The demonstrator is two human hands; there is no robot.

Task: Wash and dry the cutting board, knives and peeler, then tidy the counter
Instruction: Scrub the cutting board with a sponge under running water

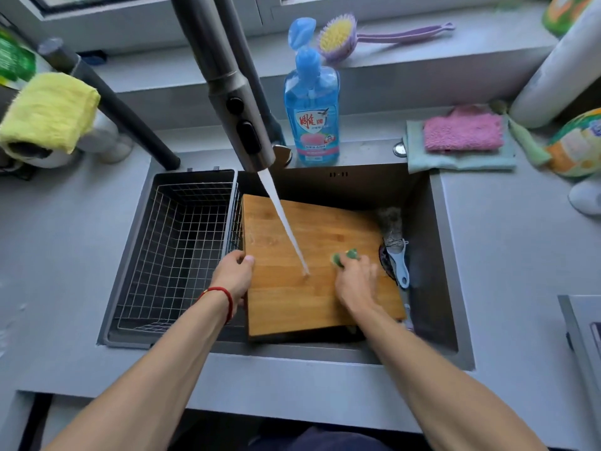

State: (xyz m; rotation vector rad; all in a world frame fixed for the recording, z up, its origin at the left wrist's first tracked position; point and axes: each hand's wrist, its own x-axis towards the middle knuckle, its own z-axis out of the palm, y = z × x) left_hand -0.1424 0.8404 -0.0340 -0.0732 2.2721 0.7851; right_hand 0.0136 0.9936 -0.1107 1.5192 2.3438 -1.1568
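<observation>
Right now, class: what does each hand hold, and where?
Left hand grips the cutting board's left edge. Right hand grips a green scrubber, mostly hidden under the fingers.

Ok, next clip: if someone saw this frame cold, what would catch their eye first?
Probably the wooden cutting board lying tilted in the sink, with the tap's stream of water hitting its middle. The left hand grips its left edge while the right hand presses a green sponge onto it. Next, the bright blue dish soap bottle standing behind the sink.
</observation>
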